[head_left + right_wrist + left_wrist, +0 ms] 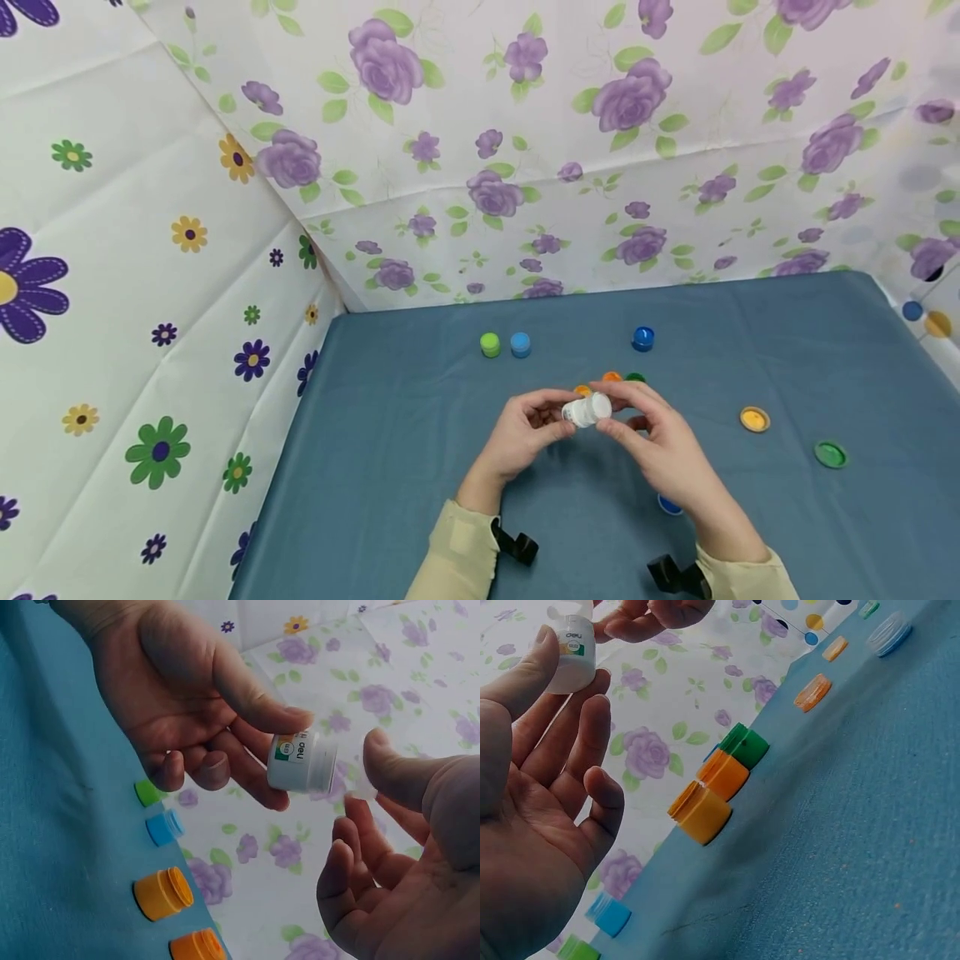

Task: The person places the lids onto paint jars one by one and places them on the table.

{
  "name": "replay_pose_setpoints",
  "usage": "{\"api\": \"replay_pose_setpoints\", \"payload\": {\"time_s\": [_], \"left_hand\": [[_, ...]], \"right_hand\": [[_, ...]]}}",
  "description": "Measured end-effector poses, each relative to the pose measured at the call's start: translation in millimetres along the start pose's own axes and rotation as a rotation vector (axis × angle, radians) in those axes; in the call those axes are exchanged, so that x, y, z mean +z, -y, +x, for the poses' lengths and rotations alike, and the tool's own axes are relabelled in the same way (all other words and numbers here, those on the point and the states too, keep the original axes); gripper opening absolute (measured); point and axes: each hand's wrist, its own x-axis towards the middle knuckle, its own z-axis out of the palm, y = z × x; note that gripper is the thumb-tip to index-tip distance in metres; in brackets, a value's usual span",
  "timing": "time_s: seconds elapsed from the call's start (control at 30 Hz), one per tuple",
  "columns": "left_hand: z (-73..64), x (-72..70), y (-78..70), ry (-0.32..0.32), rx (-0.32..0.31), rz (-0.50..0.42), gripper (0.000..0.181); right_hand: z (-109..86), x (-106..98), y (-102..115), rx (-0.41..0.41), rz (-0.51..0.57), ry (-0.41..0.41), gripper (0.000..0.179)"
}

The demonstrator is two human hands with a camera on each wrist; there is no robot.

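Observation:
A small white paint jar (574, 413) with a printed label is held up above the blue cloth. My left hand (513, 437) grips its body between thumb and fingers, the other fingers loosely bent in the left wrist view. At the jar's mouth, my right hand (667, 442) pinches a translucent white lid (363, 783) between thumb and fingertips. The jar's threaded neck (322, 768) shows in the right wrist view, with the lid just off its end. Beyond the hands stand a yellow jar (703, 814), an orange jar (724, 775) and a green jar (745, 745), all uncapped.
Farther back stand a light green jar (490, 345), a light blue jar (521, 345) and a dark blue jar (642, 338). A yellow lid (754, 419) and a green lid (831, 454) lie to the right. A blue lid (670, 505) is partly hidden by my right forearm. Flowered cloth walls rise behind.

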Motion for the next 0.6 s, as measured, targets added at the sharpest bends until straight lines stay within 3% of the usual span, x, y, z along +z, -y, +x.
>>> {"api": "replay_pose_setpoints", "payload": {"time_s": [0.6], "left_hand": [[-0.1, -1.0, -0.9, 0.003, -0.014, 0.011, 0.042]], "right_hand": [[-3.7, 2.8, 1.6, -0.162, -0.161, 0.004, 0.051]]}}
